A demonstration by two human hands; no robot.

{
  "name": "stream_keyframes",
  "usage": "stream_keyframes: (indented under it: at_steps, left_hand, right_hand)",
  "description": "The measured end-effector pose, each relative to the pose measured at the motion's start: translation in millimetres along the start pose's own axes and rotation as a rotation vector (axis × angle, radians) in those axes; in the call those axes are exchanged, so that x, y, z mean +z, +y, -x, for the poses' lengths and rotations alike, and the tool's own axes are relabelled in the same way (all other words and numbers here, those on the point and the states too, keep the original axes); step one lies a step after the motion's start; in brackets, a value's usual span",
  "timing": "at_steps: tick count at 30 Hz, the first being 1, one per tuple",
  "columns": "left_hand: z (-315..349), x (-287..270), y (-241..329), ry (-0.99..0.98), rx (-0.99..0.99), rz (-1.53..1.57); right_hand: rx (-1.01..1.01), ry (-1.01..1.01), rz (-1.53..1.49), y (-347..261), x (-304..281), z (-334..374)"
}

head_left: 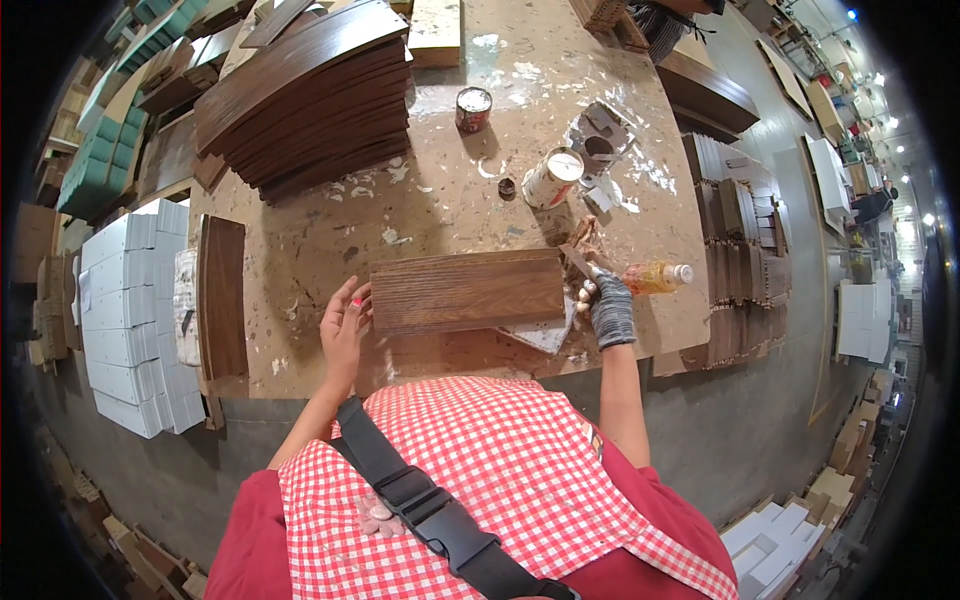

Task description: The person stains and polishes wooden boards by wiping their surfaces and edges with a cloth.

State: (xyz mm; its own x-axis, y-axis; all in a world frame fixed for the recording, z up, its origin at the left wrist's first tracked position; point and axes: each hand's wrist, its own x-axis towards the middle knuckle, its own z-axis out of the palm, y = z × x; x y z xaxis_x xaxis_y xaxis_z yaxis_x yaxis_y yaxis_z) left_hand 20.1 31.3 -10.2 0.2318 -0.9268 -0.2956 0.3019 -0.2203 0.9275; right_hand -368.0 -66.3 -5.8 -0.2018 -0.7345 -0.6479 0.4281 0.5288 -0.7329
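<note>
A dark brown wood-grain board (468, 292) lies flat on the worktable in front of me. At its left end is my bare left hand (345, 320), open, with fingertips against or just beside the edge. My right hand (609, 308), in a grey knit glove with exposed fingertips, is closed beyond the board's right end. It grips what looks like a putty knife (576, 261), whose flat brownish blade points toward the board's far right corner. Behind the blade sits a crumpled brown rag (586, 236). A whitish cloth or sheet (545, 336) sticks out from under the board's near right edge.
Right of my gloved hand is a clear bottle (657, 277) of amber liquid. Farther back are a white can (553, 178), a small dark cap (507, 188) and a smaller can (473, 109). Brown boards (310, 100) are stacked at the far left; white panels (135, 315) stand left of the table.
</note>
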Motion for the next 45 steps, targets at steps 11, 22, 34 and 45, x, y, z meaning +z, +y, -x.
stream_keyframes:
  at_steps: [11, 22, 34, 45]
  left_hand:
    - [-5, 2, -1, -0.004, -0.008, 0.043]
    - [-10, 0, -13, 0.031, -0.122, -0.074]
    - [-17, 19, -1, 0.031, -0.325, -0.085]
    - [-12, 35, -2, 0.025, -0.083, -0.213]
  right_hand:
    - [-0.132, 0.046, 0.123, -6, -3, -2]
    - [-0.845, 0.468, 1.112, -100, 56, -117]
    - [-0.909, 0.076, 1.113, -40, 14, -58]
    - [-0.773, 0.027, 0.602, -13, -3, -31]
